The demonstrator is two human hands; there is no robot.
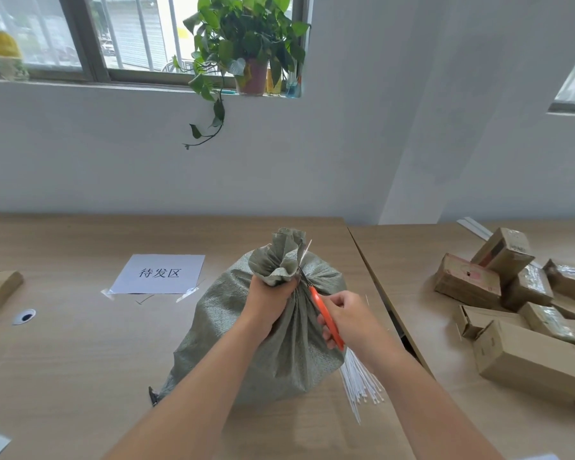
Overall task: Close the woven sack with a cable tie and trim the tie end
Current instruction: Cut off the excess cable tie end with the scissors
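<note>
Two bare forearms reach in from the bottom edge toward a grey-green woven sack [259, 330] standing on the wooden table [80, 343] at the centre of the view. At the sack's 12 o'clock the left hand [268, 298] is wrapped tight around the gathered neck, with the ruffled mouth of the fabric flaring up above the fist. Just at 3 o'clock from that fist, the right hand [347, 318] grips the orange handles of a pair of scissors [324, 313], whose dark blades point up and left into the cinched neck. A thin pale cable tie end [306, 250] stands up from the neck at about 1 o'clock, beside the ruffle; whether the blades touch it cannot be told. At the sack's 5 o'clock a bundle of white cable ties [359, 383] lies on the table, partly tucked behind the sack. A taped-down paper sign [158, 273] sits at 10 o'clock from the sack, and a heap of cardboard boxes [518, 303] lies well apart at 3 o'clock. A potted plant [246, 44] sits on the window sill at 12 o'clock.
</note>
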